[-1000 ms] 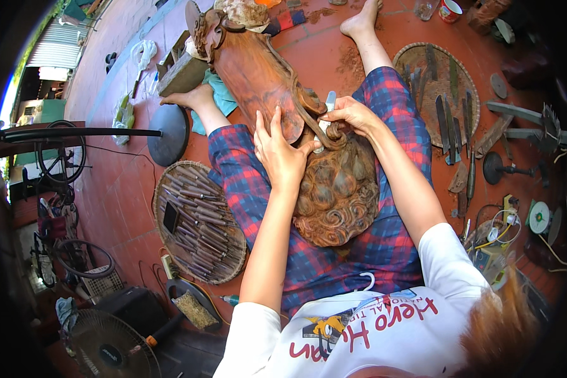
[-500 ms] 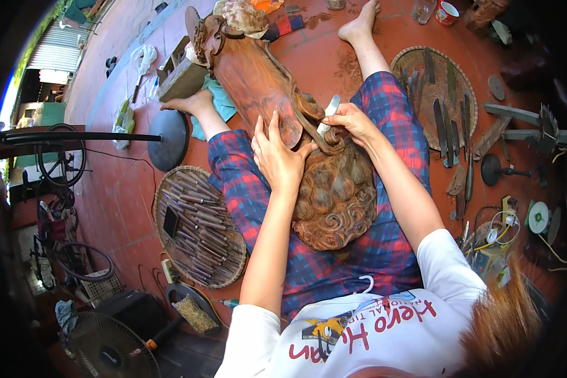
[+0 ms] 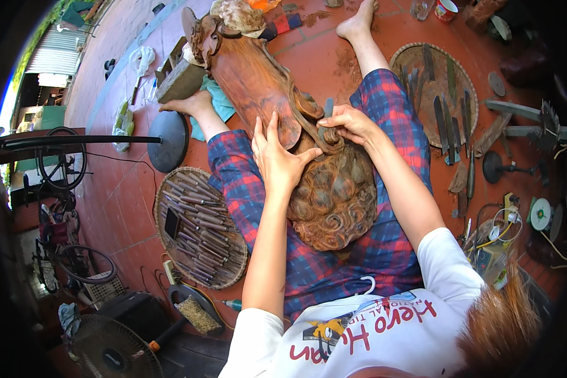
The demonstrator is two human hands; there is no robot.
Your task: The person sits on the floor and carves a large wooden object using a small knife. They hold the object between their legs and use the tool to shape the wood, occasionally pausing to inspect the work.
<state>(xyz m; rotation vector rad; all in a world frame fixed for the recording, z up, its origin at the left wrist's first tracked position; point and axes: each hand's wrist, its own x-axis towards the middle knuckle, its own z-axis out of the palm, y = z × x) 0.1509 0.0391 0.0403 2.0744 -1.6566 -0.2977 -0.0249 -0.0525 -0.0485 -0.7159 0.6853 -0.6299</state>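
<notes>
A long reddish-brown wood carving (image 3: 249,79) lies across my lap, its near end a mass of carved rounded knobs and curls. My left hand (image 3: 277,160) rests on it with fingers stretched and thumb spread, steadying nothing else. A thin, flat grey strip (image 3: 329,107) is pinched between the thumb and fingers of my right hand (image 3: 354,125). That strip stands against the scrolled edge of the carving, just right of the smooth panel. Its lower end is partly hidden by my fingers, and I cannot tell if it is sandpaper or a scraper.
Left of my leg, a round woven tray (image 3: 233,252) holds several chisel-like tools and a dark phone-like slab. Another woven tray (image 3: 469,94) at right carries flat files. A black round stand base (image 3: 168,142), a fan (image 3: 113,346) and a power strip with cables (image 3: 501,230) surround me.
The strip in my right hand has tilted and slid slightly down and left, turning from a bright face to a grey one. My left hand stays nearly in place.
</notes>
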